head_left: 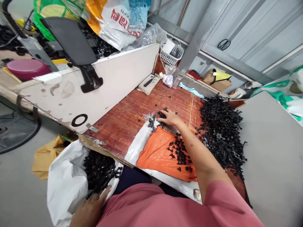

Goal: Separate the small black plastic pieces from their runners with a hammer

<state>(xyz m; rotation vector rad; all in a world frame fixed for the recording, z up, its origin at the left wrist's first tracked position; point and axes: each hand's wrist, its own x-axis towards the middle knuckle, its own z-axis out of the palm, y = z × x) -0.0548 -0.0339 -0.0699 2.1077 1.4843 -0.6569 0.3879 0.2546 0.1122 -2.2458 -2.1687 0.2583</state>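
At the near left, the left hand (91, 208) lies at the rim of a crinkled white woven-plastic sack (66, 176), fingers slightly bent; whether they grip the rim I cannot tell. Inside is a glossy jumble of black branched plastic pieces (99, 170). If the rim sagged, some could spill to the floor.

Beyond, a soft, creased orange cloth (153, 148) spreads at the table's near edge, bearing small black knobbed plastic parts (181, 153); a tug on it, or a brush of the forearm, might scatter them. At its far corner, the right hand (170, 118) reaches down with fingers partly curled over dark pieces; whether it pinches one is hidden.

Farther right, a tangled, spiky heap of black plastic stems (220, 132) sits on the scuffed red-brown wooden tabletop (118, 132); interlocked stems could drag neighbours along if pulled. At the far end stands a white latticed plastic basket (171, 56).
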